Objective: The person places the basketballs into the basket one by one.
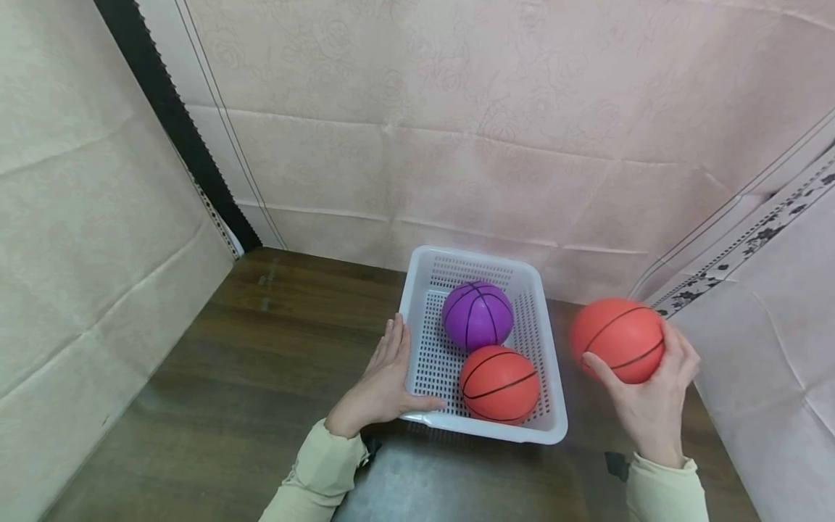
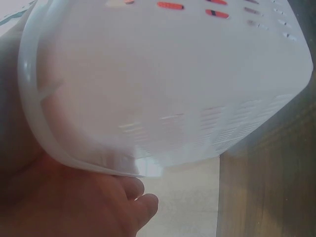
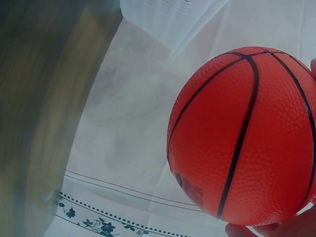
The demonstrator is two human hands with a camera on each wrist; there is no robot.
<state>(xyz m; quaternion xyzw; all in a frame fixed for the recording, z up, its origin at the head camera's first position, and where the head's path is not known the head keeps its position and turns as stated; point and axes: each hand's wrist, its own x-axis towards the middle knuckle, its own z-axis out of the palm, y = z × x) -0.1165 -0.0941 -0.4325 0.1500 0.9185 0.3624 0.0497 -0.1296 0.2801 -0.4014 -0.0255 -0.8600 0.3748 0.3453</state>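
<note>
A white plastic basket [image 1: 548,348] with slotted walls holds a purple ball [image 1: 478,316] and an orange-red ball [image 1: 499,385], both marked with black basketball lines. My left hand [image 1: 381,380] rests against the basket's near left corner. Its fingers lie straight along the left side, and the thumb reaches over the near rim. To the basket's right, my right hand [image 1: 654,391] grips another orange-red ball [image 1: 616,337] between thumb and fingers. That red ball [image 3: 242,138] fills much of the right wrist view, where only fingertips show at its edge.
A dark wooden table [image 1: 261,377] lies under the basket. Pale patterned cloth [image 1: 470,145] hangs behind it and at both sides. A dark strip [image 1: 176,123] runs down the left corner, and a floral border [image 1: 750,243] marks the right one.
</note>
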